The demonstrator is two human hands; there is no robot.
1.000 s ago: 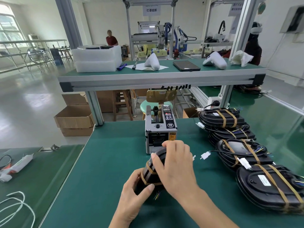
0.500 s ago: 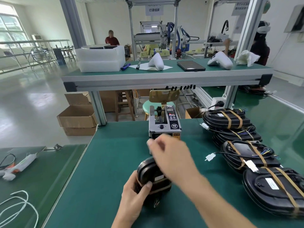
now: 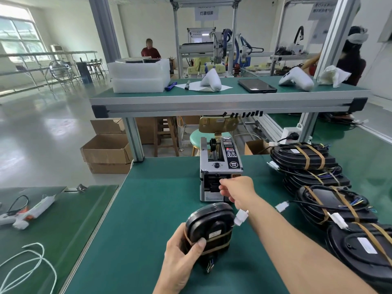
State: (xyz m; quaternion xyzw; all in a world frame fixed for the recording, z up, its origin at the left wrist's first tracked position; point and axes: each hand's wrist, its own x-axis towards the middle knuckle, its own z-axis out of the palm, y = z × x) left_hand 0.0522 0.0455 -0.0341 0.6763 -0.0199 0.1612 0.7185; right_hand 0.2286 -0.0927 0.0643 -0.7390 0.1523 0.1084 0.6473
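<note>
my left hand [image 3: 180, 257] grips the black housing [image 3: 210, 225] upright just before the tape dispenser [image 3: 220, 164]; my right hand [image 3: 237, 190] curls at its outlet, whether on tape i cannot tell, so i'd pull straight, housing steady

A: Left side?
B: Tall multi-pane window [image 3: 19, 37], bright with daylight, above a glossy pale grey floor [image 3: 42, 134].
A: Straight ahead?
B: Long green-topped shelf [image 3: 229, 102] on aluminium posts; seen beneath it, a round green-seated stool [image 3: 201, 139] with a tan back, a plain wooden stool [image 3: 166, 134] just beside, open brown cardboard boxes [image 3: 106, 151] further left on the floor.
A: Walls?
B: Plain white wall [image 3: 70, 24], with a grey square column [image 3: 104, 28] rising near the shelf's left end.
</note>
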